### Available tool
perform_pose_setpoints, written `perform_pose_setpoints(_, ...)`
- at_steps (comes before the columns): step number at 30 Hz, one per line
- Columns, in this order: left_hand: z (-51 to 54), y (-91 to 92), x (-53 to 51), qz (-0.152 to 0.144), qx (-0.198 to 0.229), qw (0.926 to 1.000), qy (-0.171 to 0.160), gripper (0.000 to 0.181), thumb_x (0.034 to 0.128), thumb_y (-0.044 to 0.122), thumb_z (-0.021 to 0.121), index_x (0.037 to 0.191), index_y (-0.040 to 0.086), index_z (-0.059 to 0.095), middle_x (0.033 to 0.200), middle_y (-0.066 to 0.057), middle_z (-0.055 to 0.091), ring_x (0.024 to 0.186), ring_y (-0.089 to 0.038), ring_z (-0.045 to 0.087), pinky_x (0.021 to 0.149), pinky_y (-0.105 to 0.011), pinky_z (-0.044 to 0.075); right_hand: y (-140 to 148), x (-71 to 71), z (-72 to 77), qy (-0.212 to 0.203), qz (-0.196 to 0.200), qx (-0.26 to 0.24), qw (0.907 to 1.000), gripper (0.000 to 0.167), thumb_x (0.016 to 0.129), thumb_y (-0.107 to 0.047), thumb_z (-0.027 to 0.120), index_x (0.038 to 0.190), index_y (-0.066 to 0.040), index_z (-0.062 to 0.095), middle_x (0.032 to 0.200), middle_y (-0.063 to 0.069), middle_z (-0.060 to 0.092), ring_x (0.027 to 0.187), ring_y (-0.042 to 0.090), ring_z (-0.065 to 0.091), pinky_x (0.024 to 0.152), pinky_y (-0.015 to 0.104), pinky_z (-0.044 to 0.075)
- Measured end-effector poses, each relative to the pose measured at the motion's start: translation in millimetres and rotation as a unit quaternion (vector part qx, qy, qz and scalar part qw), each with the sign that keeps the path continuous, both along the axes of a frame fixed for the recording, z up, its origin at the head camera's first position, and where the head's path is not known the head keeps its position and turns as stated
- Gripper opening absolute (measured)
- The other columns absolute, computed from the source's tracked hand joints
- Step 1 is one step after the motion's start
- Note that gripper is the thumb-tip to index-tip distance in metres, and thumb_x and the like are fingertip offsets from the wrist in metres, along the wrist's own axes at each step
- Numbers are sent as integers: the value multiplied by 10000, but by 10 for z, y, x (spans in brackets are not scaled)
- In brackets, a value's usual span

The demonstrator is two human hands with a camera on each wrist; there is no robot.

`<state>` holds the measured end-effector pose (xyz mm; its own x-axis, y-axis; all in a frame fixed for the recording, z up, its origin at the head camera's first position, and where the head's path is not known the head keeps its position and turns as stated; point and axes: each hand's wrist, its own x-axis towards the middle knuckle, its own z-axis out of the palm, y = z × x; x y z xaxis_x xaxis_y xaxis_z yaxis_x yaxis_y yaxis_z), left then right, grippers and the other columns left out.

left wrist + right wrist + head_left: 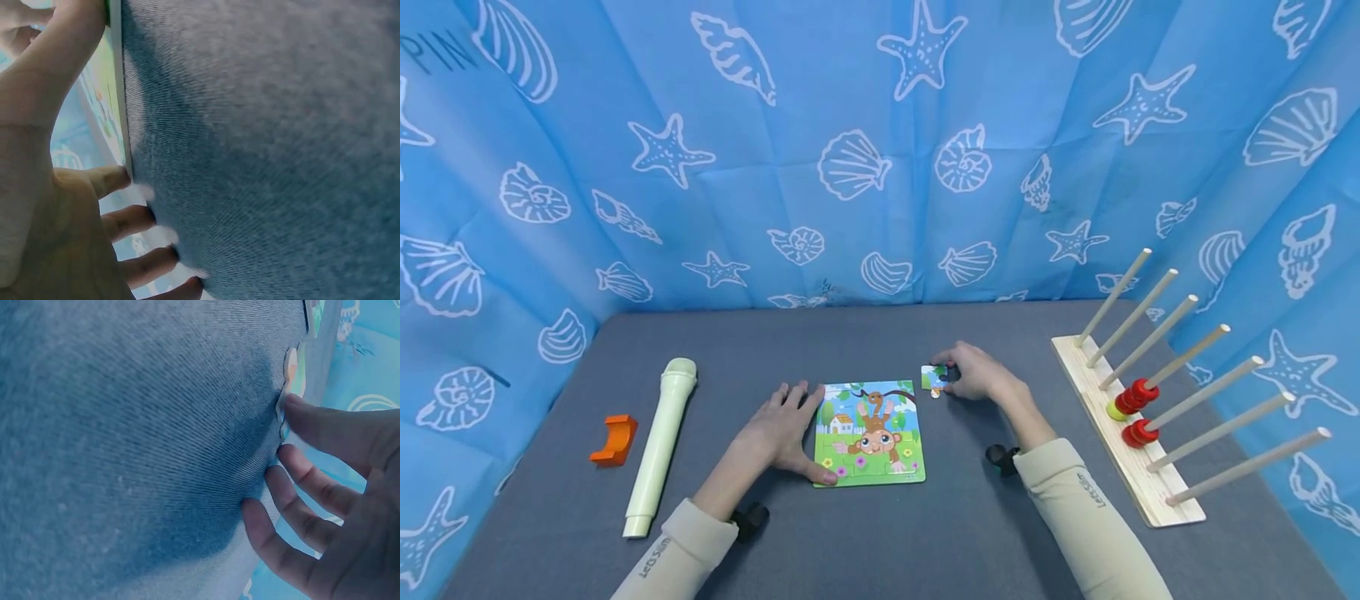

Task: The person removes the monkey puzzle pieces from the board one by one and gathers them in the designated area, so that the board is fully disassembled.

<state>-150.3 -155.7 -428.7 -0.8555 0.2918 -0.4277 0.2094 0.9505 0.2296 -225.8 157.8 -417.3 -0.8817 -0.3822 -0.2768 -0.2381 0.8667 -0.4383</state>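
Observation:
A jigsaw puzzle (pixel 868 442) of a monkey hanging from a branch lies flat in its tray in the middle of the table. My left hand (pixel 782 429) spans the puzzle's left side with fingers spread. Its thumb rests on the lower left corner and the index fingertip is by the upper left corner. Just off the puzzle's upper right corner is a loose puzzle piece (pixel 931 377), low over the cloth or on it. My right hand (pixel 981 372) pinches that piece's right side between thumb and index finger. In the right wrist view the piece (pixel 291 365) appears edge-on beside the thumb.
On the left lie a pale green toy microphone (pixel 662 442) and an orange arch-shaped block (pixel 615 440). A wooden peg stand (pixel 1112 417) with red and yellow rings (pixel 1137 395) stands at the right. A blue shell-print curtain (pixel 880 225) hangs behind the grey table (pixel 910 550).

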Motion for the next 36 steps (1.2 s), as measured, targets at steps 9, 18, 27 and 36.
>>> perform_pose_setpoints(9,15,24,-13,-40,-181,9998,59,1337,641,725,852,1642,113,213,1680,-241,223,1535,-534,216,1197,-676,305,-45,71,-45,460,-119,220,9986,557,892,-339,807,1362,-83,650,1267,183,612,1154,349,598,968,608,508)
perform_pose_setpoints(18,14,17,-10,-17,-118,9999,45,1337,636,728,853,1642,120,216,1681,-237,224,1534,-537,214,1192,-683,306,-45,78,-47,527,-110,310,9981,546,897,-314,806,1373,-96,649,1238,176,615,1133,338,606,948,612,515)
perform_pose_setpoints(27,7,33,-7,-7,-186,9998,108,1348,623,722,864,1635,101,227,1670,-247,245,1524,-538,238,1184,-678,323,-82,149,-15,636,-269,69,9976,555,909,-271,793,1411,-114,619,1284,191,584,1165,368,578,947,634,502)
perform_pose_setpoints(36,8,34,-1,32,-149,9998,104,1350,622,710,873,1634,92,227,1668,-251,247,1522,-539,240,1184,-670,329,-303,293,59,760,-262,-591,9950,465,933,-243,758,1365,-107,654,1296,179,588,1182,373,576,926,626,507)
